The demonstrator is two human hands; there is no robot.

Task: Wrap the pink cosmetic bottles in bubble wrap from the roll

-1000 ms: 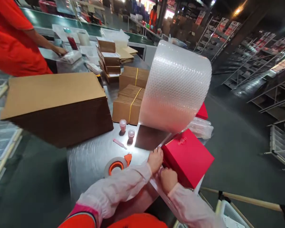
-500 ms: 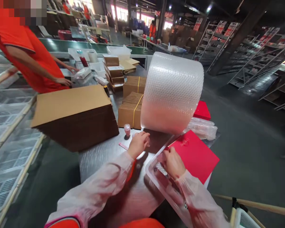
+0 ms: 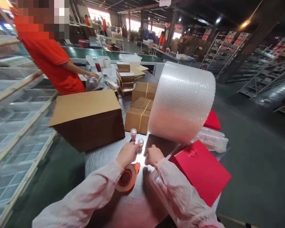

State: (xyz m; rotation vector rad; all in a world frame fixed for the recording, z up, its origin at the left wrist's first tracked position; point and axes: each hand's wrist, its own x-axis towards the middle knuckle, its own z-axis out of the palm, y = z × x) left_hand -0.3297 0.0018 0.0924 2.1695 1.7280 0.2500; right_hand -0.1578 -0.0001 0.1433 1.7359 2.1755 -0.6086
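Observation:
My left hand [image 3: 127,154] is curled with its fingertips at two small pink-capped jars [image 3: 136,138] on the steel table [image 3: 102,158]; what it grips is hidden. My right hand [image 3: 153,155] is curled just right of the jars, its fingers hidden. A roll of tape in an orange dispenser [image 3: 127,178] lies under my left wrist. A red gift box [image 3: 201,169] rests to the right, and a clear plastic tray [image 3: 156,183] sits under my right forearm.
A big roll of bubble wrap [image 3: 182,101] stands behind the jars. Stacks of flat cardboard [image 3: 87,117] and strapped bundles [image 3: 140,115] fill the table's left and back. A person in orange [image 3: 54,63] works at the far end. Wire racks [image 3: 14,126] line the left.
My right hand left the red box and the clear tray and came beside the jars. My left hand moved from the box edge to the jars. The view tilted up.

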